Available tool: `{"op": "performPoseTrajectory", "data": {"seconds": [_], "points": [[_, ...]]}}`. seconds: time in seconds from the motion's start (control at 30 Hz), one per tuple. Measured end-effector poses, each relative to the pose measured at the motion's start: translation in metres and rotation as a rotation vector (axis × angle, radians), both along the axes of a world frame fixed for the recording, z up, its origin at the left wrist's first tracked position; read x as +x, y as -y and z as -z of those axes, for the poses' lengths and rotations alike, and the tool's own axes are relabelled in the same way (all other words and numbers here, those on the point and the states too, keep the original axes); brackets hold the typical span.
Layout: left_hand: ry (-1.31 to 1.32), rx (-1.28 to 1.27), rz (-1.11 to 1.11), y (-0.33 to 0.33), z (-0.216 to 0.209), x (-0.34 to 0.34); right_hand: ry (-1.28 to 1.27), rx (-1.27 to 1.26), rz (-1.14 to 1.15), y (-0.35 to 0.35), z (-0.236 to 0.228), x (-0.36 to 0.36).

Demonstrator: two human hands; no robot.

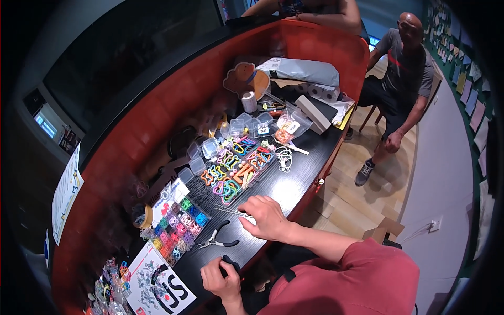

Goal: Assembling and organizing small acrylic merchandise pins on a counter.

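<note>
My right hand (266,218) is closed on a pair of metal tweezers (231,211), whose tips point left over the dark table. Nearer the table's front edge, my left hand (220,278) has its fingers curled in. A dark piece shows beside its thumb, but what it grips is hidden. Between the hands and the bead box lie pliers (229,244) with black handles, their jaws toward the box. That compartment box (178,228) holds small beads sorted by colour. Beyond it, another divided tray (237,170) is filled with colourful shaped clips and rings.
A white sheet (181,303) with scattered small clear pieces lies at lower left, near bagged trinkets (110,289). Small clear boxes (210,147), a thread spool (249,101) and a grey parcel (299,71) fill the back. A red partition (113,157) curves behind. Another person (404,68) sits at right.
</note>
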State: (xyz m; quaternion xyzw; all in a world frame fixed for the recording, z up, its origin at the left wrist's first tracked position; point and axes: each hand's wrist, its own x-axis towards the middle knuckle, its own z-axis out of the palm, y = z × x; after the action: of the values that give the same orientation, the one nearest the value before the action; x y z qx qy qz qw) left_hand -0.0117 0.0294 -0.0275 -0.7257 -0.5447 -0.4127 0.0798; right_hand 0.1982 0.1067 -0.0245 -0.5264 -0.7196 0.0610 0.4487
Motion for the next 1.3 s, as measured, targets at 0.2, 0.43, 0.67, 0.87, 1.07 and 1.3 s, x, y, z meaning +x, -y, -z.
{"op": "performPoseTrajectory", "data": {"seconds": [0.2,0.43,0.67,0.87,1.07,1.3], "points": [[0.009,0.005,-0.011,0.0018,0.0014,0.0014,0.013,-0.016,-0.008,0.0017,0.0021,-0.0005],[0.005,0.006,-0.005,0.0012,0.0001,0.0003,0.032,0.01,-0.007,0.0015,0.0029,-0.0024],[0.017,0.025,0.001,-0.0019,-0.0003,0.0012,0.043,0.026,-0.036,-0.0015,0.0011,-0.0027],[0.004,0.02,-0.002,-0.0016,-0.0013,0.0016,0.05,0.023,-0.018,-0.0029,0.005,-0.0039],[-0.006,0.056,0.012,-0.0018,-0.0001,0.0015,0.013,-0.005,-0.023,-0.0004,0.0014,-0.0024],[-0.004,0.063,0.0,-0.0004,-0.0009,0.0023,-0.165,-0.006,-0.022,-0.002,0.0002,0.0002]]}}
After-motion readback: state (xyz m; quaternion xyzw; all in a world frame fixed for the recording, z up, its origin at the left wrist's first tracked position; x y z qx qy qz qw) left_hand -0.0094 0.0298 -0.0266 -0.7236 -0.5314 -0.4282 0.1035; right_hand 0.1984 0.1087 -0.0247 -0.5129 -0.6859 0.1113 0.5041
